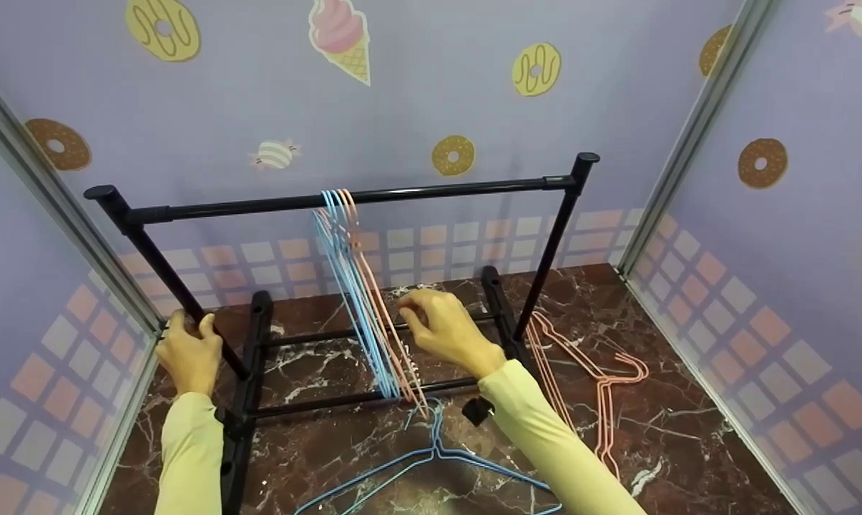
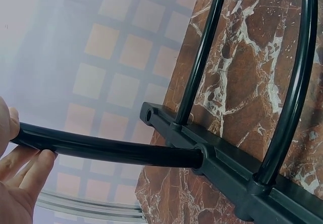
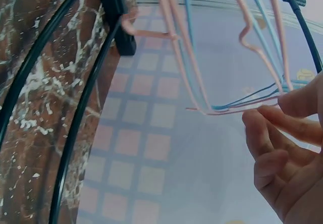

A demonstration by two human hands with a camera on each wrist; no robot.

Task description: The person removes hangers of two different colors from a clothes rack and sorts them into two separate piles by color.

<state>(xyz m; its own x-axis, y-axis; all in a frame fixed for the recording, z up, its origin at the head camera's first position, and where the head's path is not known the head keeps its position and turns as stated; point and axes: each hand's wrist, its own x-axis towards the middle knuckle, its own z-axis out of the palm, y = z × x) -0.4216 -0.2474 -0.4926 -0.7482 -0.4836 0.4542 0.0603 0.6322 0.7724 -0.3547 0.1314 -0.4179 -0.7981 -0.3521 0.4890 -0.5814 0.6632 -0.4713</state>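
Observation:
A black clothes rack holds a bunch of blue hangers [image 1: 384,375] and pink hangers [image 1: 360,247], their hooks over its rail [image 1: 459,192] left of the middle. My left hand [image 1: 191,357] grips the lower part of the rack's left post [image 1: 160,261]; the left wrist view shows thumb and fingers [image 2: 44,158] on opposite sides of that post [image 2: 116,151]. Just right of the hung hangers is my right hand [image 1: 451,332], fingers loosely bent. In the right wrist view its fingertips [image 3: 252,118] are close to the hangers' lower wires, with nothing held between them.
Blue hangers [image 1: 436,447] lie on the marble-patterned surface in front of the rack. More pink hangers [image 1: 606,408] lie beyond its right post [image 1: 551,257]. Patterned wall panels [image 1: 402,121] enclose the back and both sides. Black crossbars [image 1: 323,405] join the rack's feet.

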